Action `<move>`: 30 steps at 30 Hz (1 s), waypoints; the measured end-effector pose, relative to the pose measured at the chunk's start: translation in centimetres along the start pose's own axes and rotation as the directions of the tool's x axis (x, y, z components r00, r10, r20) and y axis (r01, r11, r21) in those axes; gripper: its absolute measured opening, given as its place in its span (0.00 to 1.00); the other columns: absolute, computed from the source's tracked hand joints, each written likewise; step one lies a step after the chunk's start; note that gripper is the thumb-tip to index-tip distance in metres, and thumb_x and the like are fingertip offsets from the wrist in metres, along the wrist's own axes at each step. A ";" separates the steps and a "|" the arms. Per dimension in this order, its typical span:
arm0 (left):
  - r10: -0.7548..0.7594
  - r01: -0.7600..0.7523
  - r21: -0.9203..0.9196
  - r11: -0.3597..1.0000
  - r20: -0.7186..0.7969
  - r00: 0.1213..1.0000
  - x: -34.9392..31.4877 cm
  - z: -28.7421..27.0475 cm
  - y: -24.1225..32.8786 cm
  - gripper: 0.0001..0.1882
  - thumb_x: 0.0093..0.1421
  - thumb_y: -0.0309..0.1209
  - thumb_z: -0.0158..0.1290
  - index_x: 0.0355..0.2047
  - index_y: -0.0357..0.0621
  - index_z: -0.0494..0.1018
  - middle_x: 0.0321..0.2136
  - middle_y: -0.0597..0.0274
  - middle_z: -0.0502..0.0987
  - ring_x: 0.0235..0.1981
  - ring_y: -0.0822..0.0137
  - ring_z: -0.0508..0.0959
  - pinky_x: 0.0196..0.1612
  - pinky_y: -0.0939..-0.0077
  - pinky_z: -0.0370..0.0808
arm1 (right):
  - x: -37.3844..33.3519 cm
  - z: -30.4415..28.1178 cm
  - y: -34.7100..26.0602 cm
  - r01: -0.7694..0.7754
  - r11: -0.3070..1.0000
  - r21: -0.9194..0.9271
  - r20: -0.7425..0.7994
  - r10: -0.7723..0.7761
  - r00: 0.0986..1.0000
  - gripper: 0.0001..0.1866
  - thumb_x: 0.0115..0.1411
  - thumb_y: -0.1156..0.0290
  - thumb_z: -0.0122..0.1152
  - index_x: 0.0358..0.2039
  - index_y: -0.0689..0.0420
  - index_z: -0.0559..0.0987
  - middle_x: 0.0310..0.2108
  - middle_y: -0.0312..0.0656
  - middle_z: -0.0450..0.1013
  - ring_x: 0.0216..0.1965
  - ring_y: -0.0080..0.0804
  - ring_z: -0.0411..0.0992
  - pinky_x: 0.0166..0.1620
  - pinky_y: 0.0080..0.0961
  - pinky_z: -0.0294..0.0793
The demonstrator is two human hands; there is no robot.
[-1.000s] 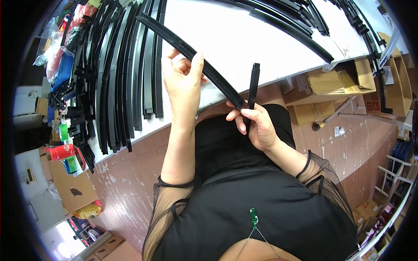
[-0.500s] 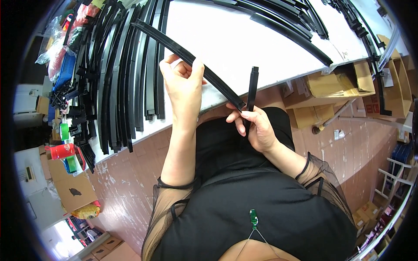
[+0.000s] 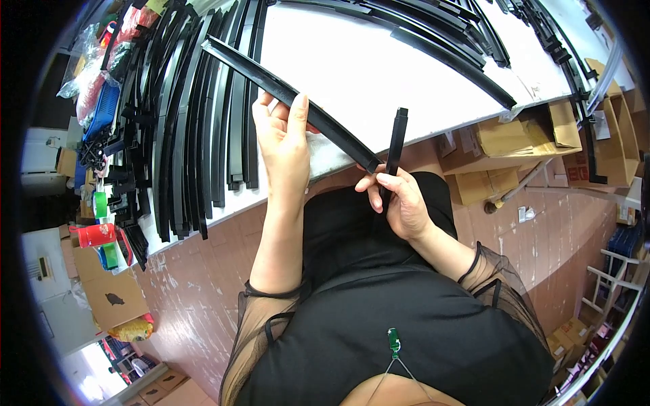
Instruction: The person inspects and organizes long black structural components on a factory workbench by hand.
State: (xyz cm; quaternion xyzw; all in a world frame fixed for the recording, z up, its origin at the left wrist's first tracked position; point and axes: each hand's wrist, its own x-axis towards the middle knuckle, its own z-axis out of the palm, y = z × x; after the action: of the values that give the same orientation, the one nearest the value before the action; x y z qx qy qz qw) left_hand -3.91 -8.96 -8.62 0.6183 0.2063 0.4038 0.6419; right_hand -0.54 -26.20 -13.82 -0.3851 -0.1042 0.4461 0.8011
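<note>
your left hand (image 3: 288,145) is closed around the long black strip (image 3: 291,95), gripping it partway along so that its far end runs up and left over the white tabletop (image 3: 379,74) and its near end hangs just off the table edge, above your lap. your right hand (image 3: 399,203) is closed on the short black piece (image 3: 395,145), fingers wrapped round its lower part, the piece standing nearly upright with its top end free. the near end of the strip sits just beside the short piece, about at its middle; whether the two touch is hard to tell from here.

to do this joining well, i judge that alignment matters most. keep the left hand steady and let it carry the strip's weight, since so much of its length hangs beyond your grip and will want to swing. bring the short piece in line with the strip's end rather than across it, as it stands now. slide your right fingers lower if they cover the part that must mate. move slowly and feel for the fit instead of forcing it; a thin strip like this probably bends or twists under a hard push.

the stack of similar black strips (image 3: 183,128) lies to your left on the tabletop, with cardboard boxes (image 3: 514,135) under the table to your right.
</note>
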 end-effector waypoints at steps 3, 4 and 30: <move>0.022 -0.021 -0.014 1.000 0.020 1.000 -0.2 0.0 0.2 0.18 0.62 0.28 0.49 0.50 0.34 0.59 0.31 0.58 0.75 0.30 0.74 0.76 0.33 0.83 0.72 | -0.1 -0.2 0.3 0.010 0.999 0.035 -0.021 -0.009 1.000 0.12 0.60 0.68 0.51 0.40 0.63 0.74 0.29 0.45 0.76 0.19 0.21 0.63 0.25 0.14 0.63; 0.023 -0.023 -0.014 1.000 0.020 1.000 -0.3 0.1 0.5 0.18 0.62 0.28 0.49 0.50 0.34 0.59 0.31 0.58 0.75 0.30 0.74 0.76 0.33 0.83 0.72 | -0.1 -0.1 0.2 0.010 0.999 0.034 -0.019 -0.010 1.000 0.12 0.60 0.68 0.51 0.40 0.63 0.74 0.29 0.45 0.76 0.19 0.21 0.63 0.25 0.14 0.63; -0.063 0.057 -0.222 0.973 -0.021 0.998 -0.4 -0.4 0.8 0.18 0.64 0.30 0.44 0.52 0.32 0.61 0.24 0.58 0.76 0.26 0.73 0.74 0.34 0.80 0.71 | -0.4 -1.2 0.1 0.282 0.903 -0.323 -0.138 -0.340 0.930 0.08 0.55 0.83 0.55 0.36 0.63 0.78 0.27 0.34 0.71 0.23 0.16 0.65 0.27 0.12 0.65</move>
State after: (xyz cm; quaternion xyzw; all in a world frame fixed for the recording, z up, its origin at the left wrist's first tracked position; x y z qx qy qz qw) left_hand -4.63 -9.07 -8.02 0.5308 0.1876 0.4134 0.7156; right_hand -0.21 -27.12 -14.68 -0.5205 -0.1534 0.2523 0.8012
